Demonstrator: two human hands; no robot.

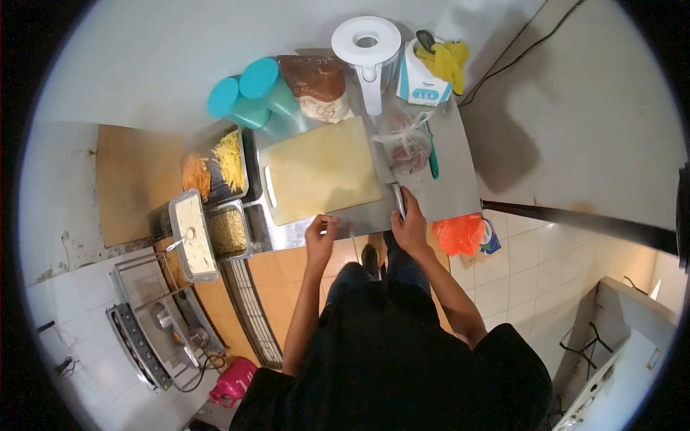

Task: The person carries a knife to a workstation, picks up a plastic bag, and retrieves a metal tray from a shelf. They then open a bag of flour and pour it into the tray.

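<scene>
At the near edge of the bench (454,154), the right hand (410,228) has its fingers wrapped around a slim metal object (397,197), silvery and narrow, its exposed end pointing away from the body. Those fingers cover the rest, so its kind is hard to tell. Opposite them, the left hand (320,237) curls its fingers by the front edge of a pale yellow cutting board (323,169); whether they pinch anything cannot be told. Beyond the right fingers, a knotted plastic bag (407,147) blurs its dark reddish contents, just beside a green handle (434,165). The bench is smooth and grey; past the left fingers, farther left, lie yellow strips (228,159) and orange shreds (195,176). A pale wall (154,72) rises behind, and light floor tiles (496,276) show right of the right fingers.
</scene>
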